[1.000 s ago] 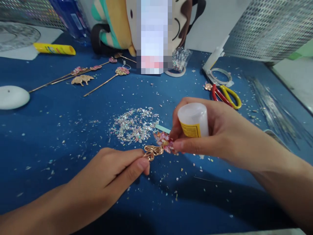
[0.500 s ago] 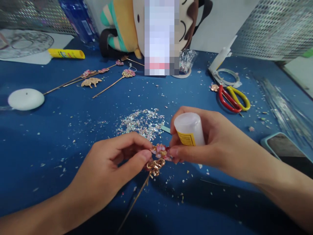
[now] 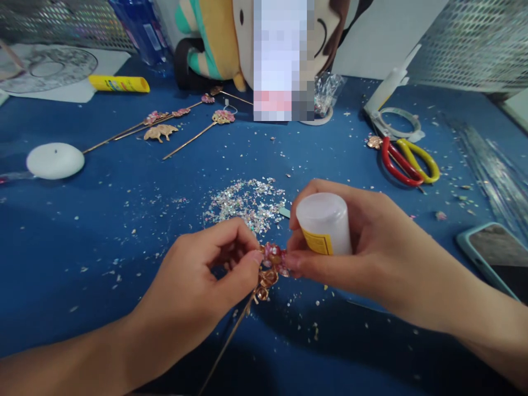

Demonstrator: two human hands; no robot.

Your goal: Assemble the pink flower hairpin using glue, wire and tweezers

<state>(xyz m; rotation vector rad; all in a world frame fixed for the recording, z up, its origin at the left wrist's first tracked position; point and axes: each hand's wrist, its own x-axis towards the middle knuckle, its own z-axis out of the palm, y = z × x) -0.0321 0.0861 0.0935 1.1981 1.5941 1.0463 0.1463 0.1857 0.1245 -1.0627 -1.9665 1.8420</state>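
Both hands meet at lower centre of frame over a blue table (image 3: 103, 220). Left hand (image 3: 198, 286) pinches the head of a gold hairpin (image 3: 268, 269), thumb and forefinger closed on its pink-flaked ornament; the pin's thin stem runs down-left toward the bottom edge, under the hand. Right hand (image 3: 371, 247) is wrapped around a small white glue bottle (image 3: 324, 225) with a yellow label, bottle base facing the camera, its tip end hidden behind the fingers; right thumb and fingertip also touch the ornament from the right side, so both hands are closed and touching the same piece. Just behind the hands, centre frame, a pile of iridescent flakes (image 3: 247, 201), with loose flakes scattered all over the cloth. Upper left: several finished hairpins (image 3: 181, 124) lying side by side, a white round pad (image 3: 55, 160) at the left edge, a yellow glue stick (image 3: 119, 83). Upper right: red-and-yellow scissors (image 3: 406, 162) just below a tape ring (image 3: 398, 122). Right edge: phone (image 3: 493, 256) in a teal case, partly cut off. Top centre: plush toy (image 3: 214, 38), partly blurred out.
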